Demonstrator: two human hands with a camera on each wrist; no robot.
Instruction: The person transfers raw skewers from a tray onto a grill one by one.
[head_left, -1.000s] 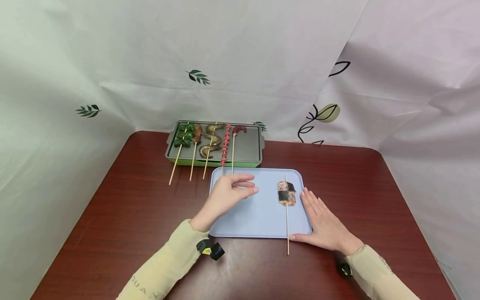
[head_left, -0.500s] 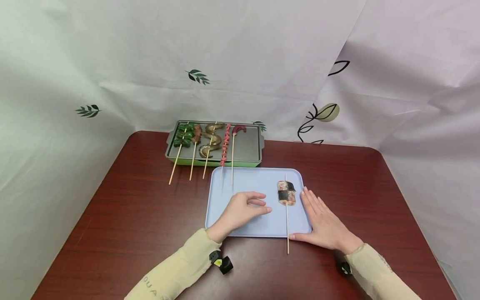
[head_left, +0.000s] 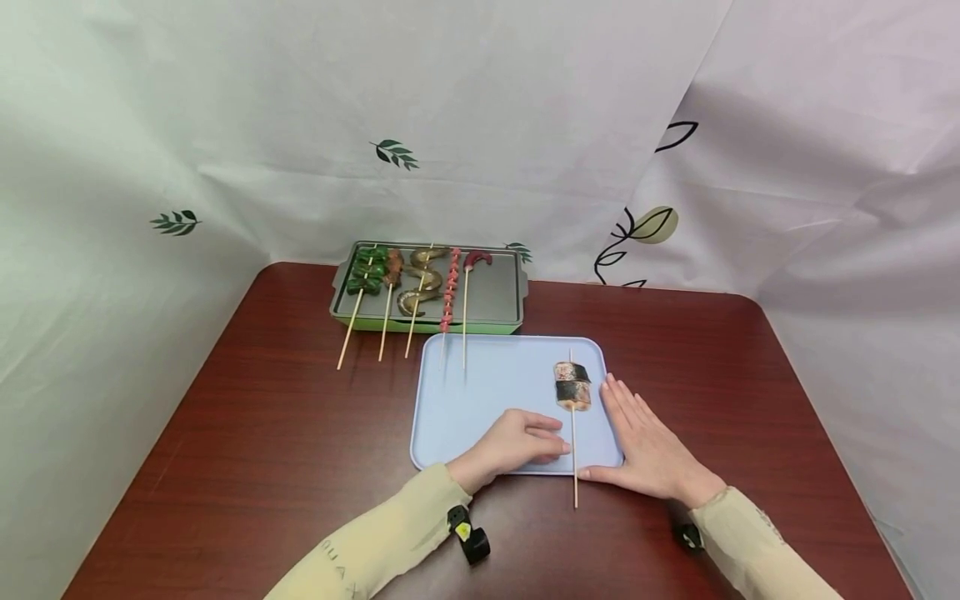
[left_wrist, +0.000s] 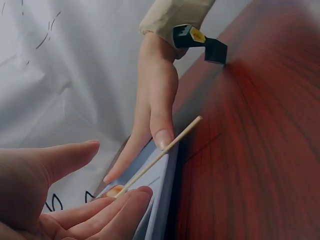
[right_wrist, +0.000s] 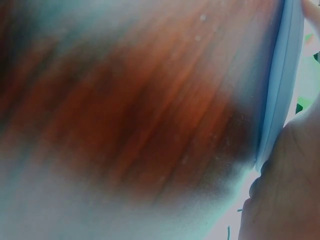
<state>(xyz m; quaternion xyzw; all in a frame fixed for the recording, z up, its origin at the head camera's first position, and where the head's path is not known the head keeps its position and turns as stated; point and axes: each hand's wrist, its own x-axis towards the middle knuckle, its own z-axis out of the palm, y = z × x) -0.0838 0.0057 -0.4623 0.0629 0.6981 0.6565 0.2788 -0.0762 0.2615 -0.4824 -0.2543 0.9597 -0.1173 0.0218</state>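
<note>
A skewer [head_left: 573, 395] with pale rolls wrapped in black bands lies on the right part of a light-blue tray [head_left: 480, 383], its stick overhanging the front rim. My left hand [head_left: 521, 442] is just left of that stick with thumb and fingers apart and nothing between them. In the left wrist view the bare stick [left_wrist: 160, 157] runs past my left fingertips [left_wrist: 142, 192]. My right hand [head_left: 648, 454] rests along the tray's right edge with fingers straight, its thumb at the front rim beside the stick. The right wrist view shows mostly table and tray edge [right_wrist: 282, 75].
Behind the tray stands a green-sided grill box [head_left: 495, 292] with a grey top. Several skewers lie on it: green pieces [head_left: 365, 271], brown meat [head_left: 393, 267], a wavy brown one [head_left: 422, 279], small red pieces [head_left: 451, 292] and a dark-red curl [head_left: 477, 259]. White curtains surround the table.
My left hand has moved right and toward the front, from beside the grill skewers' sticks to beside the banded skewer's stick. The right hand and the skewers have stayed put.
</note>
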